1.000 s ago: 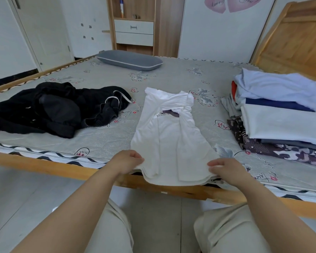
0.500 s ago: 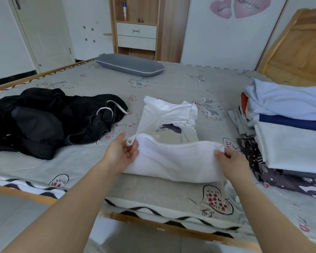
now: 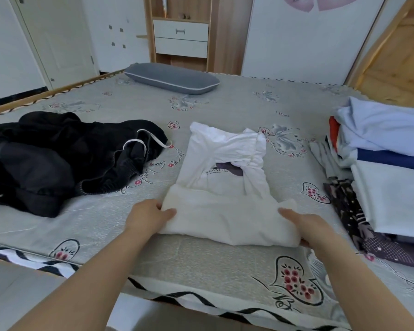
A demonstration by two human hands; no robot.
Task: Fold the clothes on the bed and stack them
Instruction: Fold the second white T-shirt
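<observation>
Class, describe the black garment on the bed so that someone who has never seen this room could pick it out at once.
Start at the grey patterned mattress that fills the room. On its left side, left of the white T-shirt being folded, lies a crumpled black garment. It is the only dark, unfolded heap, with a white drawstring looping out of it, unlike the neat stack of folded clothes on the right.

Home bedroom, bed (pillow), drawers
</observation>
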